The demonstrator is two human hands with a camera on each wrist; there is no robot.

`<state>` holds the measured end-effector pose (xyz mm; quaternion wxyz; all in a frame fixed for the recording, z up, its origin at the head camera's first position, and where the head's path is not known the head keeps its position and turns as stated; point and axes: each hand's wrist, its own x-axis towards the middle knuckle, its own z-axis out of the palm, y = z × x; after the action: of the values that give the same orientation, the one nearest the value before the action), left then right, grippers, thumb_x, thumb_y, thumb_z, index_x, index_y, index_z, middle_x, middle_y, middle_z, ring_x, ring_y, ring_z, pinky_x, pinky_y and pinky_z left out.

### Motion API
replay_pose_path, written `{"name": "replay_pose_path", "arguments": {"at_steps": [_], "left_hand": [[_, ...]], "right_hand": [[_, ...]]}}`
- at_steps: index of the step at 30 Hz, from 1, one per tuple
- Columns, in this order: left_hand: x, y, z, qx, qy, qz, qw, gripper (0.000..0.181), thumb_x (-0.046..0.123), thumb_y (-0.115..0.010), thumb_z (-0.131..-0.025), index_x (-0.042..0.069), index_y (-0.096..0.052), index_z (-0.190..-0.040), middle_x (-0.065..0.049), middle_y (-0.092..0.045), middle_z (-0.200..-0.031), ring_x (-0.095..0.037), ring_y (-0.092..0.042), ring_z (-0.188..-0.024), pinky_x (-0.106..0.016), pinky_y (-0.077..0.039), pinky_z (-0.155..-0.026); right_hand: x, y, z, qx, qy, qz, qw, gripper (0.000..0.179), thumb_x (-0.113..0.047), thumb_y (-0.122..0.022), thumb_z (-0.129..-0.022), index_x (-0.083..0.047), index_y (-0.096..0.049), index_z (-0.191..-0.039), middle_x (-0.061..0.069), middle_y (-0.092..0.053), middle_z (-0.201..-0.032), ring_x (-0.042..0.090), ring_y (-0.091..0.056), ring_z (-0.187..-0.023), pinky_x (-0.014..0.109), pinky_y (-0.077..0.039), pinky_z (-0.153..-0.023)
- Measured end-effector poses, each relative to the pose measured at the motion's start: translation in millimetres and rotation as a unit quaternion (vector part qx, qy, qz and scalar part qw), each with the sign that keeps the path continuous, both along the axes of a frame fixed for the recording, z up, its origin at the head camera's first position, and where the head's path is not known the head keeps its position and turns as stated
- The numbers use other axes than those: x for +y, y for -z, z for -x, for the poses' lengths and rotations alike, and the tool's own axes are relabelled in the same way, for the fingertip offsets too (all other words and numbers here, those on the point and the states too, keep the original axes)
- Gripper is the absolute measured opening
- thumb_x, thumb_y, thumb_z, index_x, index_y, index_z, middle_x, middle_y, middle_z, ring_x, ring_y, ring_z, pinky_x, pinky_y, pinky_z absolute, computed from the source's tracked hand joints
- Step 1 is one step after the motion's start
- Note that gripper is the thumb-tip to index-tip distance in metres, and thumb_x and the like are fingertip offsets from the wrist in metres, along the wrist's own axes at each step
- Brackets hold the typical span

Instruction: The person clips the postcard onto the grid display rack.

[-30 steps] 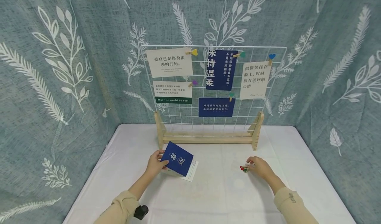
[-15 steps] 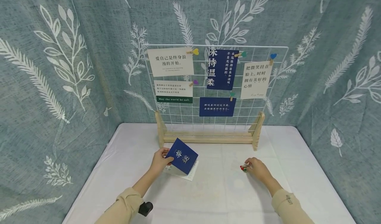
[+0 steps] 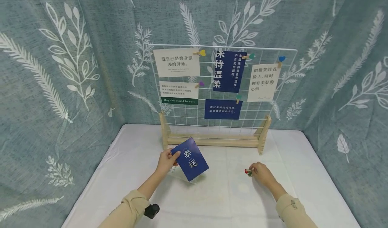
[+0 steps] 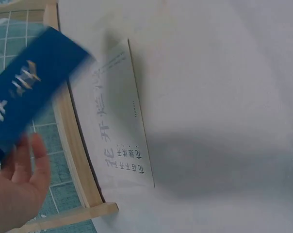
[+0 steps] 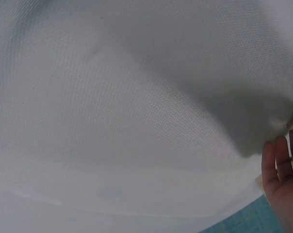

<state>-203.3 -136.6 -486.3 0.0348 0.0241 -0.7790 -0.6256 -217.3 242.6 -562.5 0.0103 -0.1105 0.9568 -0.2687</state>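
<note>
My left hand (image 3: 166,162) pinches a dark blue card (image 3: 191,160) with white characters by its upper left edge, tilted above the table. In the left wrist view the blue card (image 4: 37,82) is slightly blurred and cut off by the left edge. A white card (image 4: 122,116) with printed text lies flat on the table, partly covered by the blue card in the head view. My right hand (image 3: 264,174) holds a few small wooden clothespins (image 3: 248,172) with red and green ends at its fingertips; the right wrist view shows only a wooden bit of them at its edge.
A white wire grid rack (image 3: 185,123) on a wooden stand (image 3: 212,142) stands at the back. Several cards, such as a white one (image 3: 177,63) and a navy one (image 3: 223,109), hang there on heart-topped clothespins. A black object (image 3: 152,211) sits beside the left sleeve.
My left hand has moved right and slightly up with the blue card, which has turned more upright and now covers more of the white card. The right hand has barely moved.
</note>
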Motion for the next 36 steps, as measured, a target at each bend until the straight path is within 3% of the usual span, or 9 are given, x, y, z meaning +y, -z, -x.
{"name": "replay_pose_path", "arguments": {"at_steps": [5,10,15,21,29,33,36], "left_hand": [[2.9,1.6,-0.2,-0.008,0.023,0.038,0.999,0.02,-0.008,-0.047,-0.091,-0.015,-0.051,-0.109,-0.033,-0.065,-0.092,-0.029,-0.069,-0.072,-0.035,-0.058,-0.057],[7.7,3.4,-0.9,-0.002,0.037,0.02,0.9991,0.025,-0.019,-0.05,-0.082,-0.016,-0.05,-0.107,-0.036,-0.064,-0.094,-0.036,-0.068,-0.076,-0.037,-0.059,-0.06],[7.3,2.2,-4.1,0.008,0.04,0.009,0.9991,0.03,-0.021,-0.053,-0.08,-0.017,-0.051,-0.11,-0.037,-0.063,-0.096,-0.042,-0.068,-0.08,-0.04,-0.059,-0.064],[3.4,2.5,-4.7,0.018,0.042,0.013,0.9989,0.034,-0.02,-0.054,-0.08,-0.017,-0.051,-0.114,-0.038,-0.063,-0.097,-0.043,-0.068,-0.08,-0.04,-0.059,-0.063],[1.9,5.4,-2.0,0.008,0.039,0.033,0.9987,0.036,-0.018,-0.054,-0.081,-0.014,-0.053,-0.117,-0.035,-0.064,-0.1,-0.034,-0.068,-0.077,-0.04,-0.059,-0.069],[1.8,5.4,-0.3,0.008,0.042,0.035,0.9984,0.035,-0.018,-0.054,-0.081,-0.015,-0.052,-0.116,-0.035,-0.064,-0.1,-0.035,-0.068,-0.08,-0.04,-0.059,-0.071],[2.5,3.7,1.8,0.003,0.048,0.038,0.9981,0.036,-0.017,-0.054,-0.082,-0.013,-0.052,-0.118,-0.035,-0.064,-0.103,-0.037,-0.068,-0.084,-0.041,-0.058,-0.073]], "right_hand": [[-2.4,-2.5,-0.7,-0.011,0.006,-0.003,0.9999,0.009,0.005,-0.061,-0.08,0.0,-0.067,-0.085,0.005,-0.054,-0.073,0.015,-0.048,-0.067,0.028,-0.042,-0.061],[-1.2,-2.9,-0.5,-0.015,0.01,0.007,0.9998,0.006,0.004,-0.065,-0.08,-0.001,-0.065,-0.082,0.006,-0.053,-0.075,0.016,-0.048,-0.069,0.029,-0.042,-0.062],[-0.1,-3.1,-0.8,-0.01,0.0,0.008,0.9999,0.011,0.003,-0.068,-0.078,-0.003,-0.06,-0.076,0.004,-0.053,-0.073,0.014,-0.047,-0.068,0.028,-0.04,-0.062],[0.7,-5.1,-1.4,-0.008,-0.017,0.006,0.9998,0.013,0.003,-0.068,-0.078,-0.004,-0.058,-0.075,0.002,-0.054,-0.071,0.012,-0.046,-0.067,0.026,-0.04,-0.061],[7.6,-8.4,-2.6,-0.004,-0.022,0.009,0.9997,0.012,0.002,-0.066,-0.081,-0.004,-0.056,-0.077,0.003,-0.06,-0.072,0.013,-0.053,-0.068,0.027,-0.044,-0.061],[9.9,-10.2,-1.3,0.016,-0.027,0.013,0.9994,0.011,-0.002,-0.067,-0.082,-0.005,-0.058,-0.078,0.002,-0.06,-0.07,0.011,-0.049,-0.065,0.024,-0.041,-0.058],[11.1,-13.7,1.6,0.045,-0.033,0.007,0.9984,0.004,-0.001,-0.066,-0.083,-0.001,-0.062,-0.084,0.003,-0.06,-0.071,0.013,-0.051,-0.066,0.027,-0.045,-0.059]]}}
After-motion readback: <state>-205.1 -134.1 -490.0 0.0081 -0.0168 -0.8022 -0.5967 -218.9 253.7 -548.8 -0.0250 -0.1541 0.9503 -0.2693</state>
